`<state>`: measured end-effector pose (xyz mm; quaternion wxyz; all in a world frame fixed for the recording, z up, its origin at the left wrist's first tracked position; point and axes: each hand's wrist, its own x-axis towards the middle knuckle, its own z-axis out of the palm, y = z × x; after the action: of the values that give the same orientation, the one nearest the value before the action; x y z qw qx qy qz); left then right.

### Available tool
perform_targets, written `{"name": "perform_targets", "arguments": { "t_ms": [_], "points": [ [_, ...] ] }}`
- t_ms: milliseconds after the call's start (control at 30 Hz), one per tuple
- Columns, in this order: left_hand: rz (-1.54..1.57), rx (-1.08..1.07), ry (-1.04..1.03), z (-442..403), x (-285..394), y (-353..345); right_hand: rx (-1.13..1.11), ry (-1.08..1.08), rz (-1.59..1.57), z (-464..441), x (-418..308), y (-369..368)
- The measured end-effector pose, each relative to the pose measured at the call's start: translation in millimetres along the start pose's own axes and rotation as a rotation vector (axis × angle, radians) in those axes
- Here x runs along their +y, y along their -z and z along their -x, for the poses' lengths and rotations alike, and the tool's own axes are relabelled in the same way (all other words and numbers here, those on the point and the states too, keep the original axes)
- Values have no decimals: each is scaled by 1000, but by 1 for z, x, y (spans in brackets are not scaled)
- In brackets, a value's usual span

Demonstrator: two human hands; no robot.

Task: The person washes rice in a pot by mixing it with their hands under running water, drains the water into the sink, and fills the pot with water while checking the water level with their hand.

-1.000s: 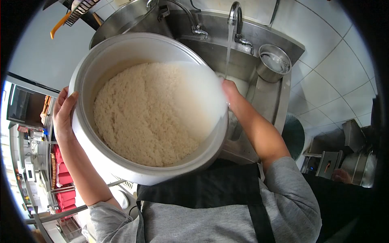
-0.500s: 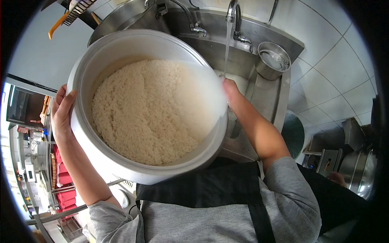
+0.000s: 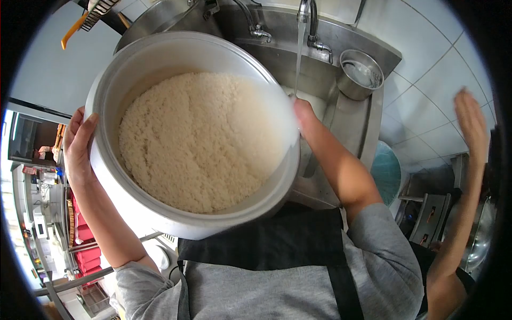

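Observation:
A large silver pot (image 3: 144, 209) is tilted toward the sink, with white rice (image 3: 186, 138) heaped inside and cloudy water along its right side. My left hand (image 3: 80, 146) grips the left rim, thumb over the edge. At the right rim, my right hand (image 3: 305, 114) is closed on the pot, its fingers partly hidden behind it. Water runs from the tap (image 3: 304, 12) just beyond my right hand, into the metal sink (image 3: 320, 80).
A small metal bowl (image 3: 360, 74) stands on the sink's right ledge. Below it is a teal bin (image 3: 386, 173). Another person's arm and hand (image 3: 472, 125) reach up at the far right. A second tap (image 3: 258, 33) is behind the pot.
The pot has shifted slightly up and left in view, with both hands still on it. At the right, another person's raised arm has come into view, and more of the teal bin shows.

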<state>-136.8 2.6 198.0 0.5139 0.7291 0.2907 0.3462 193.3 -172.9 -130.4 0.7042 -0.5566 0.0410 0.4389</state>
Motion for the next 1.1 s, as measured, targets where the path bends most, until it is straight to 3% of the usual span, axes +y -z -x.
{"name": "perform_targets", "arguments": {
  "t_ms": [167, 267, 467, 667, 800, 1100],
  "points": [
    [24, -2, -8, -1, -5, 3, 9, 1, 83, -6, 0, 1],
    [-1, 0, -10, 0, -3, 2, -68, -114, -171, -5, 2, 1],
    [-1, 9, -6, 2, 1, -3, -107, -91, -266, -18, 10, 3],
    [-8, -12, -25, 3, 1, -5, -79, -30, -216, 11, -1, -5],
    [-30, 13, -40, 6, 3, -8, -196, -96, -225, 4, 1, -1],
    [-32, 28, -60, 10, 6, -15, -208, -117, -204, -9, 10, 3]
  ]
}}
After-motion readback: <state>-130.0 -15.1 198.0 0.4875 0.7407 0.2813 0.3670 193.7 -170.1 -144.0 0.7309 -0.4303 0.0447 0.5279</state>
